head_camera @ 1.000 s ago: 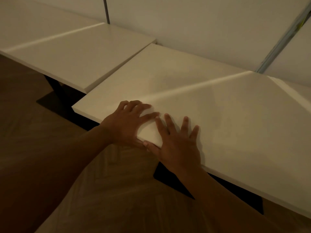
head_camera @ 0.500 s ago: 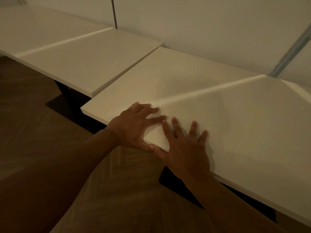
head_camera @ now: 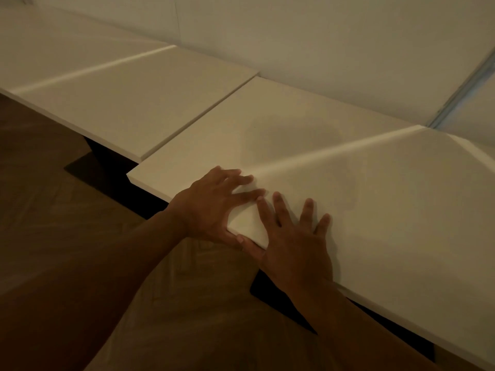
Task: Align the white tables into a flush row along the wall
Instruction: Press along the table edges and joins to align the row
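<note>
Head view shows both hands at the front edge of a row of white tables against the wall [head_camera: 348, 62]. The left hand [head_camera: 211, 204] lies flat with fingers spread on the top of the middle table [head_camera: 227, 135], its thumb hooked down over the front edge. The right hand [head_camera: 292, 247] rests palm-down with fingers fanned on the right table [head_camera: 388, 210], its thumb also tucked against the front edge, so the thumbs nearly meet at the seam directly between the hands. Neither hand pinches anything; both press on the tops. Beyond and left of the left hand, the left table [head_camera: 128, 103] sits with its front edge set back towards the wall, so the middle table's near corner juts out past it into the room; that step still needs closing. The seam between the hands looks tight, though the dim light makes it hard to say whether the fronts are exactly level there. These tops look rigid, smooth slabs on dark bases [head_camera: 107, 167] standing on the wooden floor [head_camera: 67, 263]; I judge them fairly heavy and likely to slide rather than lift, with a slick surface on which flat palms may slip. The surest hold is probably the front edge, thumb beneath and fingers above, pushing low and square towards the wall. A push near one corner would likely swing the table, and fingers close to a seam risk being nipped.
</note>
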